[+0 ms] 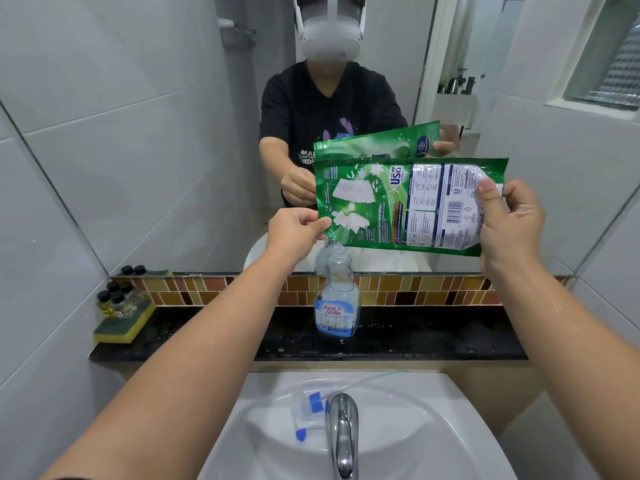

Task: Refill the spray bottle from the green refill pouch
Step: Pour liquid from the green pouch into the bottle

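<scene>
Green refill pouch [398, 206] lies sideways — lower-left corner down over spray bottle [336, 296].

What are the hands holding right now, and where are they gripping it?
Both hold the green refill pouch: left hand pinches its lower spout corner, right hand grips the opposite bottom end.

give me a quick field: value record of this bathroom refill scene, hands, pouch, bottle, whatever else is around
left hand: pinches lower left corner of pouch
right hand: grips right end of pouch
green refill pouch: held sideways, left corner tipped down over bottle mouth
spray bottle: clear, uncapped, upright on black ledge, liquid low
spray head: white and blue, lying in sink with tube
faucet: chrome, no water running
sponge: yellow and green, small black-capped vials on top, ledge's left end
</scene>
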Demonstrator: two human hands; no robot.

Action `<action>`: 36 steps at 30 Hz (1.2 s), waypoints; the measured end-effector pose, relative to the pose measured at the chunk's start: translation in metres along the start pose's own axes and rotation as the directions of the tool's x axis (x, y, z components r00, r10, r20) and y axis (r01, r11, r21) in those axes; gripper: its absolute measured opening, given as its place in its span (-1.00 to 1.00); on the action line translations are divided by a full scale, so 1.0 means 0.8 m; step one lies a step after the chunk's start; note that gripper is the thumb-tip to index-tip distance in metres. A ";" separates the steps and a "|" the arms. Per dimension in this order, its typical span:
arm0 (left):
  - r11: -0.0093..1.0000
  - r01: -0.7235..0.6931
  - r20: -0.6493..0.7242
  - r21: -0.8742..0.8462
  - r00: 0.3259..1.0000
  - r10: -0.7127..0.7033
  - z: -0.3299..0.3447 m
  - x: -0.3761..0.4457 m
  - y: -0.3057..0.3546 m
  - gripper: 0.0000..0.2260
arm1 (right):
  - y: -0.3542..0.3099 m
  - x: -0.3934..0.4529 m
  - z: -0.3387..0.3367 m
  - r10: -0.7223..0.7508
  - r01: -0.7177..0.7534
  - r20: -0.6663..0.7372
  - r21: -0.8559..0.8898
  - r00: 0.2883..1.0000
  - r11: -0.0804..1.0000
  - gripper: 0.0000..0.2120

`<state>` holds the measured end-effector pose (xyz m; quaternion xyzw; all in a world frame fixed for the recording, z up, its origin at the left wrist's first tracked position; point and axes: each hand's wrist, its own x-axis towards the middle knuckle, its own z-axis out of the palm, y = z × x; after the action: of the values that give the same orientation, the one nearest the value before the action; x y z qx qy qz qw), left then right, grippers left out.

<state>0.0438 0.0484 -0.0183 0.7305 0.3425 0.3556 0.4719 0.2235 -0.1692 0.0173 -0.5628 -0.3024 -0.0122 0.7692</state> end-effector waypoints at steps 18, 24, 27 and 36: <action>1.000 0.011 0.003 -0.004 1.000 -0.011 0.000 -0.002 0.001 -0.83 | -0.007 -0.001 0.004 -0.055 0.054 -0.012 -0.059 0.998 0.997 -0.76; 1.000 0.009 -0.002 -0.005 1.000 -0.009 0.001 -0.001 0.000 -0.81 | -0.008 0.000 0.006 -0.085 0.083 -0.018 -0.064 0.996 0.994 -0.76; 1.000 0.001 -0.005 -0.002 1.000 -0.001 0.001 0.000 0.000 -0.81 | -0.007 0.000 0.006 -0.083 0.081 -0.017 -0.054 0.996 0.995 -0.76; 1.000 -0.007 -0.004 0.001 1.000 0.007 0.002 0.002 0.000 -0.82 | -0.008 0.001 0.005 -0.066 0.065 -0.016 -0.017 0.998 0.998 -0.78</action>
<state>0.0461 0.0491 -0.0183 0.7310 0.3412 0.3586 0.4697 0.2198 -0.1680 0.0239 -0.5586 -0.3144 -0.0444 0.7662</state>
